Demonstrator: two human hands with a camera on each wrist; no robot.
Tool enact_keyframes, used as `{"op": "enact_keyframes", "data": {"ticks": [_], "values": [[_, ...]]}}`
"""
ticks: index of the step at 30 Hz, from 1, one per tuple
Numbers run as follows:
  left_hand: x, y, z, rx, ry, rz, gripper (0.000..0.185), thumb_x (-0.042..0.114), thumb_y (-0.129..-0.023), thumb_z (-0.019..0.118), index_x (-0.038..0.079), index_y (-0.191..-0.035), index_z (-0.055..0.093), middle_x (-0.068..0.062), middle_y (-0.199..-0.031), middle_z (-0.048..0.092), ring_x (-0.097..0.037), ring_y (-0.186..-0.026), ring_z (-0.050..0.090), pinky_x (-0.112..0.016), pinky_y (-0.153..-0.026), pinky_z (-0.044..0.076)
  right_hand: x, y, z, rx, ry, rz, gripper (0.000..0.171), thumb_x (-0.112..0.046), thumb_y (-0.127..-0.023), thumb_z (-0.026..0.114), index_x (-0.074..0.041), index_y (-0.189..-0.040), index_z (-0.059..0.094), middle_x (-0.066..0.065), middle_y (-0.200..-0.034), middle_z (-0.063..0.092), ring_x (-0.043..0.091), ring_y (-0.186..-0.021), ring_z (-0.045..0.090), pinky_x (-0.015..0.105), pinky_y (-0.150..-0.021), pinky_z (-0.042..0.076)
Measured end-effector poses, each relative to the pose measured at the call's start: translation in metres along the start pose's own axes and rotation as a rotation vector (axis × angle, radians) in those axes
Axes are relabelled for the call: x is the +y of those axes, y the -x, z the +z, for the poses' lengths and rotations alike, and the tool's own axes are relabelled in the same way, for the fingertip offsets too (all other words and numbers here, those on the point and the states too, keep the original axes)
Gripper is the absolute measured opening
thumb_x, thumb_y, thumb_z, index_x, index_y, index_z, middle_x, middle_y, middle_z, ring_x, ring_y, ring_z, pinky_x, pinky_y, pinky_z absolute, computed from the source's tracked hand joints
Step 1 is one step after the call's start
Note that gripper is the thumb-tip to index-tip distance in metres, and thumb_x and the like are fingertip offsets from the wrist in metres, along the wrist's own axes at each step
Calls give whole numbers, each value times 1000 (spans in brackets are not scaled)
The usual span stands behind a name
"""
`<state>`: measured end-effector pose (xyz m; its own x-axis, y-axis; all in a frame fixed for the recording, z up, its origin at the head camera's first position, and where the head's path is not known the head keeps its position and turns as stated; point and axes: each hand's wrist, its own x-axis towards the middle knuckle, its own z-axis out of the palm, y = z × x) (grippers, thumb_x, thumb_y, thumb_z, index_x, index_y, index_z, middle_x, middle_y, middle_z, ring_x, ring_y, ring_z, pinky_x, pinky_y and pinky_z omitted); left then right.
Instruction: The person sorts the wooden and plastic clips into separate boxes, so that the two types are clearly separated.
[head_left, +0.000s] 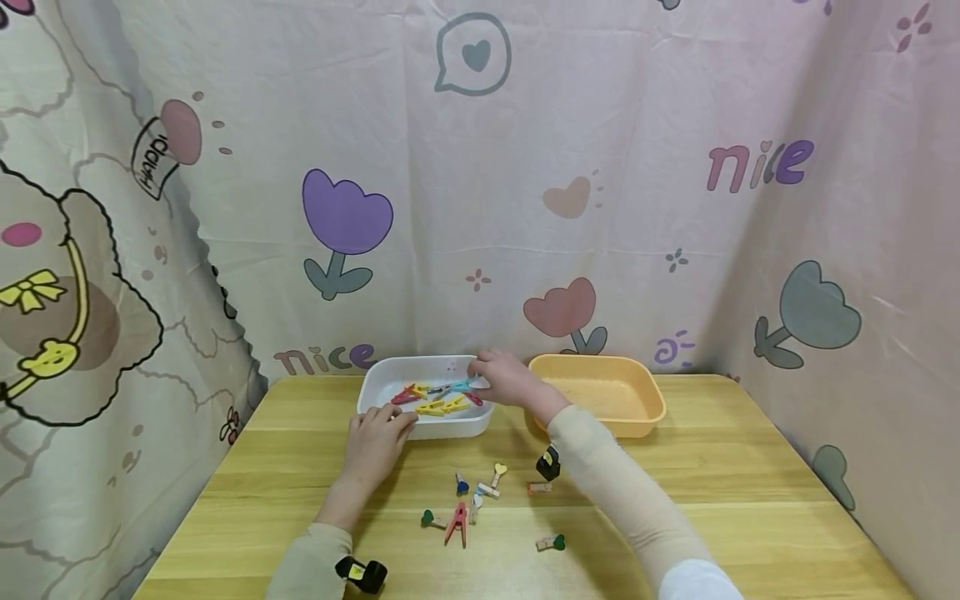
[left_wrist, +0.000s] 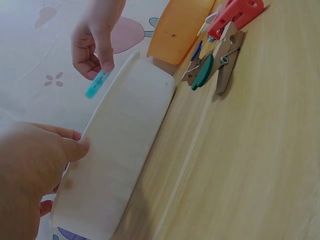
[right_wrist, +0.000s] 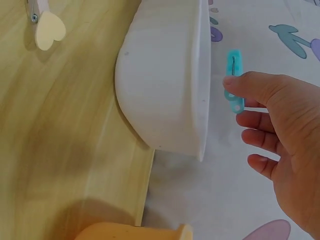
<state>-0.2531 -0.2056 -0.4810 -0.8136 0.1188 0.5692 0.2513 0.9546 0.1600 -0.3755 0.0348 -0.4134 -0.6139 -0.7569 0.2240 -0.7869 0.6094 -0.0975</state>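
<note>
A white plastic basin (head_left: 450, 428) stands at the back of the table. My left hand (head_left: 375, 442) grips its near-left rim, the thumb (left_wrist: 76, 149) on the outer wall in the left wrist view. Over the basin's right side, my right hand (head_left: 512, 382) pinches a light-blue clothespin (right_wrist: 234, 62) between thumb and forefinger, held above the rim. Inside the basin lie yellow clothespins (head_left: 441, 407) and red clothespins (head_left: 407, 395).
To the right of the white basin stands an orange basin (head_left: 648, 417). Nearer on the table lie a red clothespin (head_left: 457, 523) and several small wooden clothespins with coloured hearts, including one with a green heart (head_left: 558, 542). A printed curtain (head_left: 465, 208) hangs behind.
</note>
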Motion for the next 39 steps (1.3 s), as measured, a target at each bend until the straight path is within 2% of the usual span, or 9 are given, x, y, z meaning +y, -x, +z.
{"op": "enact_keyframes", "data": {"ticks": [12, 25, 33, 39], "values": [[-1, 0, 2, 16, -3, 12, 15, 24, -87, 73, 24, -102, 75, -3, -98, 68, -26, -90, 59, -45, -80, 40, 4, -1, 10, -20, -11, 16, 40, -27, -84, 77, -11, -118, 63, 6, -110, 62, 22, -101, 54, 39, -91, 46], [0, 0, 1, -17, -5, -7, 17, 23, -87, 73, 23, -104, 75, -4, -100, 68, -27, -92, 59, -45, -79, 39, 3, 5, 11, -3, -6, 3, 35, -29, -87, 74, -13, -117, 65, 3, -111, 63, 20, -102, 54, 37, -90, 46], [0, 0, 1, -20, -8, -7, 17, 23, -87, 73, 23, -105, 74, -4, -100, 67, -27, -92, 59, -46, -81, 40, -1, 13, 9, 44, 21, -54, 30, -25, -86, 74, -13, -113, 67, 6, -109, 65, 19, -98, 54, 36, -87, 46], [0, 0, 1, -18, -3, -7, 17, 23, -88, 73, 23, -105, 74, -4, -100, 67, -27, -92, 59, -46, -82, 40, -8, 22, 6, 53, 69, -94, 31, -28, -85, 75, -17, -113, 66, 0, -108, 62, 16, -93, 51, 32, -82, 43]]}}
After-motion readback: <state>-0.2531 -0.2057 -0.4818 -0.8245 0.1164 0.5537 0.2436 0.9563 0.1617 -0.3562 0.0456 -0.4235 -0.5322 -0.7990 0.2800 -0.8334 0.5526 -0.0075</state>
